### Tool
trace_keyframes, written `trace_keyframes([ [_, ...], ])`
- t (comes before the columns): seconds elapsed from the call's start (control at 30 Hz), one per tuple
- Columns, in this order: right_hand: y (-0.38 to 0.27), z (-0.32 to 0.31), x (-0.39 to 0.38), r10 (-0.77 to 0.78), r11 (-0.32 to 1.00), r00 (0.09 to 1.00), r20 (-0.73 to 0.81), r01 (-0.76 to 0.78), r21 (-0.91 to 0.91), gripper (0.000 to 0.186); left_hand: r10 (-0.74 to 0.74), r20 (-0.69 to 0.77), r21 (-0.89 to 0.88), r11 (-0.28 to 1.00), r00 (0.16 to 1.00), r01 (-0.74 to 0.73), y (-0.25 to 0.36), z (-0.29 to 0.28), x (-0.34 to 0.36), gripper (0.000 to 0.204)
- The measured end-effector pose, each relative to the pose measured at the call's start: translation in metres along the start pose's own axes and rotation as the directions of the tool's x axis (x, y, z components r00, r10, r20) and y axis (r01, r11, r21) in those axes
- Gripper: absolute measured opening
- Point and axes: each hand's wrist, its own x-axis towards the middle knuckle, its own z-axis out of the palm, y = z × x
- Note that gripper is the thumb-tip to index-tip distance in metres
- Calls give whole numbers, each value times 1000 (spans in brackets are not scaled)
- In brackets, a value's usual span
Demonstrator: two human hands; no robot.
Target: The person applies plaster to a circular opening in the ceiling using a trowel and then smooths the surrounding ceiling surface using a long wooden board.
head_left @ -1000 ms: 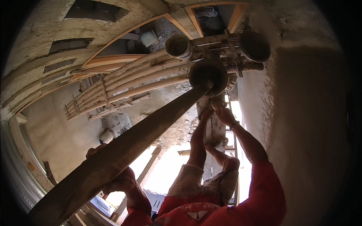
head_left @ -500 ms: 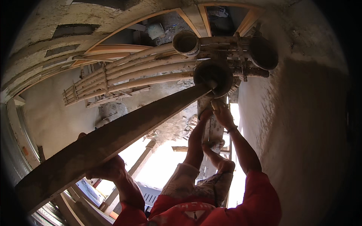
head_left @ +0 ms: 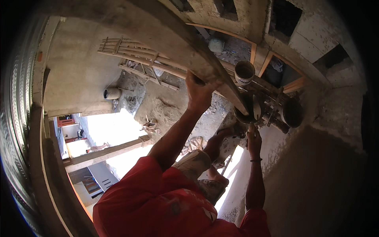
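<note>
My left hand point(head_left: 200, 91) grips the edge of a long wooden board point(head_left: 169, 39), its thumb and fingers on either side. The board slants from the upper left toward a dark mortar bucket point(head_left: 241, 119), and its narrow end reaches over the bucket's mouth. My right hand point(head_left: 253, 142), with a dark band at the wrist, is closed around the handle of a trowel point(head_left: 257, 107). The trowel's blade points away from me, over the bucket and close beside the board's end. How much mortar lies inside is too dark to tell.
A pale bucket point(head_left: 243, 81) and another dark bucket point(head_left: 292, 112) stand on the bamboo scaffold point(head_left: 167, 67). The floor with rubble point(head_left: 158, 106) lies well below. On my right rises a wall with a darker plaster patch point(head_left: 316, 173). A wooden beam point(head_left: 106, 154) crosses at the lower left.
The board has swung from the lower left up across the top, and my left hand has risen with it. My view has turned. The trowel blade is now beside the board's end.
</note>
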Motion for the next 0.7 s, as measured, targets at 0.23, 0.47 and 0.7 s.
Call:
trace_keyframes([
  [0.23,-155,-18,-75,128,981,990,57,-135,139,59,152,151,-168,978,977,-126,37,16,-15,92],
  [0.47,-247,-25,-51,-332,943,939,-90,329,-52,60,94,579,-218,975,810,43,32,23,-11,79],
  [0.7,-268,-14,-8,-448,886,878,-166,413,-209,61,-272,802,149,953,532,263,45,10,-16,77],
])
